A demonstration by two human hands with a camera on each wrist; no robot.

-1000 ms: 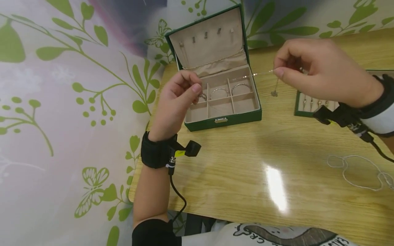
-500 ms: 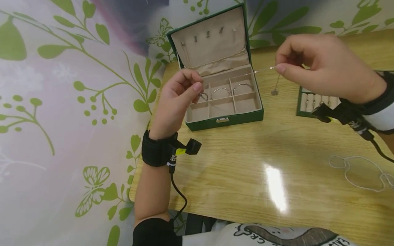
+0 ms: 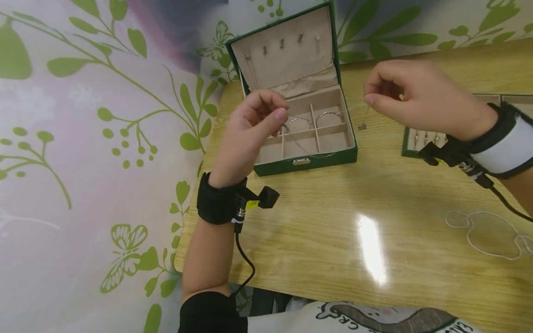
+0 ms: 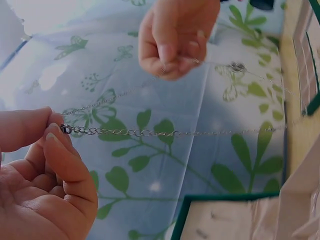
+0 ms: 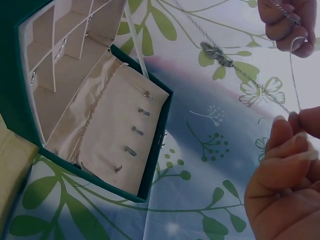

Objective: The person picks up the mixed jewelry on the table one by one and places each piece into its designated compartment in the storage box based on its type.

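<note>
The thin silver necklace chain (image 4: 150, 133) hangs between my two hands above the open green jewellery box (image 3: 308, 162) at upper centre of the head view, sagging so that a loop of it dips into the box's front compartments. My left hand (image 3: 250, 134) pinches one end between thumb and forefinger just left of the box; my right hand (image 3: 412, 99) pinches the other end to the right of it, with the small pendant (image 3: 362, 126) dangling below those fingers, over the wooden table (image 3: 333, 231). I judge that I am in the middle of handling the chain over the box — either laying it in or lining it up with the hooks in the lid — and the next move would call for keeping both pinches firm and the slack clear of the dividers, so the links do not snag. The left wrist view shows the individual links at my fingertips, which the head view blurs to a faint line; the right wrist view shows the row of hooks (image 5: 134, 131) in the lid up close. Only the head view shows the two bangles (image 3: 312, 121) in the rear compartments, the ring tray (image 3: 416, 138) at right and a white cord (image 3: 483, 231) lying at lower right.
</note>
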